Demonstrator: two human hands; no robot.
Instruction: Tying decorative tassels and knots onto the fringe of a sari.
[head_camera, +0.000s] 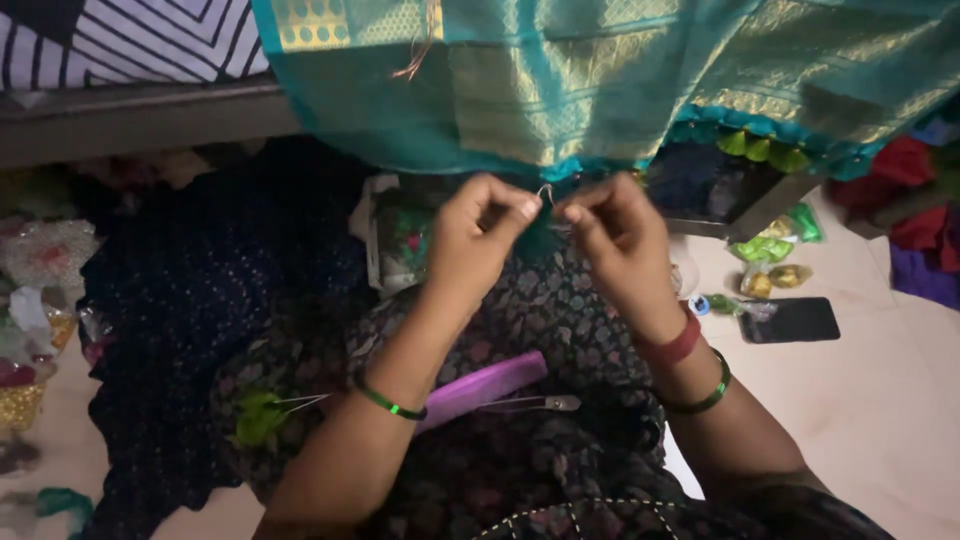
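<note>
A teal and gold silk cloth hangs down from above, its lower edge just over my hands. My left hand pinches the teal fringe at that edge, next to a small metal hook or pin. My right hand pinches the same spot from the other side, fingertips almost touching the left ones. A teal tassel dangles between the two hands. Green bangles circle both wrists, and a red band sits on the right wrist.
A purple comb-like tool and a safety pin lie on my patterned lap. A green tassel rests at lower left. A dark phone and small bead packets lie on the floor at right. Bags of trimmings crowd the left edge.
</note>
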